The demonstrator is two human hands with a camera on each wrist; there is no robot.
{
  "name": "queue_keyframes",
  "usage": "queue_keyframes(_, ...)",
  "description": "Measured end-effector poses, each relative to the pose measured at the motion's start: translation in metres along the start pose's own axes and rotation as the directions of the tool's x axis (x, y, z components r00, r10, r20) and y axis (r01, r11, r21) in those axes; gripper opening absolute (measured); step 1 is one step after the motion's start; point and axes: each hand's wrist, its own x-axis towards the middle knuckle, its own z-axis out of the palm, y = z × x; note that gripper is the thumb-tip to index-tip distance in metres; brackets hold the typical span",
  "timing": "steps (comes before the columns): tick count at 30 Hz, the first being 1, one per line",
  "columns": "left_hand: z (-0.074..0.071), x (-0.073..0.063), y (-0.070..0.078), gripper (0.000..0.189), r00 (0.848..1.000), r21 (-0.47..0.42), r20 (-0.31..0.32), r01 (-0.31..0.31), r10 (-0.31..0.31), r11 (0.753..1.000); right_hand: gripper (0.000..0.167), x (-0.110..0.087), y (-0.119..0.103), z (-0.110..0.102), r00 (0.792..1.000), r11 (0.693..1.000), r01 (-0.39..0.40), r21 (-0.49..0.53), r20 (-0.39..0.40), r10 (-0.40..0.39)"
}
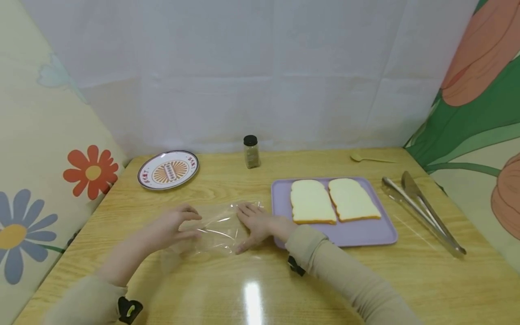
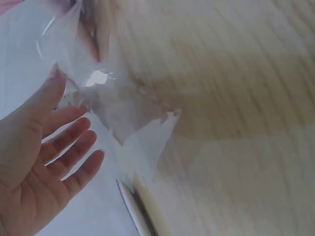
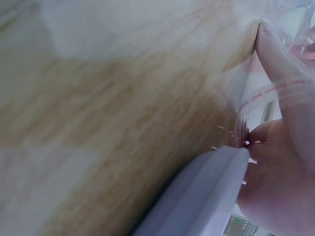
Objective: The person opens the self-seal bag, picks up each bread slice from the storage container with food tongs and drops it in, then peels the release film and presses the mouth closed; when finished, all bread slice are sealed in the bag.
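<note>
Table (image 1: 195, 284), wood-grained: one. Crinkled clear plastic film (image 1: 219, 231), lying on the table between the hands: one piece. Lilac rectangular tray (image 1: 357, 234), right of the film: one. White bread slices with orange-brown crusts (image 1: 313, 201), side by side on the tray: two. Round white plate with dark rim and orange sunburst (image 1: 168, 170): one. Small jar with black lid (image 1: 252, 153): one. Yellow-green spoon (image 1: 356, 157): one. Long metal tongs (image 1: 448, 235): one pair.

Hands: two. Left hand (image 1: 168, 229): thumb well apart from loosely spread fingers, at the film's left edge (firm contact cannot be told). Right hand (image 1: 258, 225): fingers extended, thumb spread, resting on the film.

Obscured: film's outline, too transparent to trace; red lettering on its strip, blurred; both forearms, cut off.
</note>
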Motion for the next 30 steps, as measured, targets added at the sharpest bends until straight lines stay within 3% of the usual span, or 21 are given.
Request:
queue_keyframes(5,0.009,0.004,-0.004,0.004,0.998,-0.048,-0.045,-0.056,0.054,0.997,0.108,-0.001,-0.001,-0.001,1.0,1.0,-0.004,-0.009,0.003,0.004)
queue_keyframes(8,0.01,0.007,-0.003,0.008,0.997,-0.071,-0.067,-0.053,0.048,0.996,0.108,-0.001,-0.001,-0.001,1.0,1.0,-0.007,-0.017,0.015,0.007)
queue_keyframes(15,0.014,0.014,0.004,0.024,0.981,-0.034,-0.188,-0.043,0.036,0.999,0.11,0.0,-0.001,-0.001,0.999,0.999,-0.035,-0.034,-0.012,0.035)
queue_keyframes(20,0.009,0.017,0.007,0.011,0.991,-0.014,-0.132,0.002,-0.004,1.0,0.111,-0.001,-0.002,-0.002,0.999,0.999,-0.048,-0.006,-0.003,0.048)
queue_keyframes(24,0.008,0.015,0.006,0.011,0.997,0.025,-0.062,-0.037,0.039,0.999,0.112,-0.002,-0.003,-0.002,0.999,0.999,-0.04,0.001,0.014,0.04)
queue_keyframes(28,0.011,0.015,0.005,0.01,0.993,0.035,-0.082,-0.078,0.081,0.996,0.112,-0.001,-0.003,-0.001,0.999,0.999,-0.035,-0.004,0.01,0.035)
queue_keyframes(30,0.013,0.015,0.005,0.012,0.992,0.027,-0.107,-0.061,0.064,0.998,0.111,-0.001,-0.003,-0.001,0.999,0.999,-0.033,-0.009,0.01,0.033)
